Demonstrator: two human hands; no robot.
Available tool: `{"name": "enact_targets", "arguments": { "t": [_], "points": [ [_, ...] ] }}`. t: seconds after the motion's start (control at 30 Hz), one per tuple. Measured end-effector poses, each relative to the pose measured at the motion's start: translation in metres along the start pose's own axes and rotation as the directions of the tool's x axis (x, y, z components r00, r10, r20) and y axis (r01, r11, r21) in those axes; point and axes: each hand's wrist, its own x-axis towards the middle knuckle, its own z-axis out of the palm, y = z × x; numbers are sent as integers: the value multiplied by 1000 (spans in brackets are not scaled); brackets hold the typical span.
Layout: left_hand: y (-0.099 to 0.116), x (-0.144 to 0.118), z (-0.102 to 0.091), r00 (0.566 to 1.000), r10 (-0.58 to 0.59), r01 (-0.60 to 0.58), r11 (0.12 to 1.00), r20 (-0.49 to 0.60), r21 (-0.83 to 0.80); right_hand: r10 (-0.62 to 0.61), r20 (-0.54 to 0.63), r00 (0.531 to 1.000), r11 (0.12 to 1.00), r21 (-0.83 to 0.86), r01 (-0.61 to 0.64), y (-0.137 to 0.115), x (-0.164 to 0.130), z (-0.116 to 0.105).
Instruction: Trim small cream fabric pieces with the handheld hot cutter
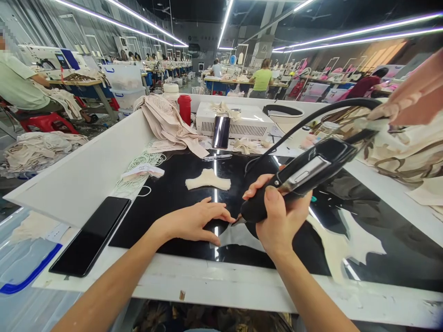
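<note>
Right hand gripped the black tool, its tip beside the loosely spread left hand at the pale piece; any slip risked injuring a fingertip

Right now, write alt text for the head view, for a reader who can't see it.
The right hand grips a black tool, its tip beside the left hand, at a pale piece on a black board. A cream piece lies beyond; another person's hand shows at upper right. Sewing machines stand behind.
</note>
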Motion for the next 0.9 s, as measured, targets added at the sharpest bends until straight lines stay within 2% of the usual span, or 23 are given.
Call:
{"name": "enact_targets", "arguments": {
  "t": [0.43, 0.67, 0.9],
  "points": [
    [-1, 0, 0, 1000, 1, -1, 1000, 30, -4, -9, 32, 999, 1000, -21, 10, 6, -4, 0],
    [-2, 0, 1, 999, 13, -14, 999, 31, 32, 51, 38, 998, 998, 32, -53, 0, -13, 1],
    [0, 1, 1, 999, 15, -16, 999, 36, 41, 65, 14, 998, 998, -14, -65, -1, -15, 6]
  ]
}}
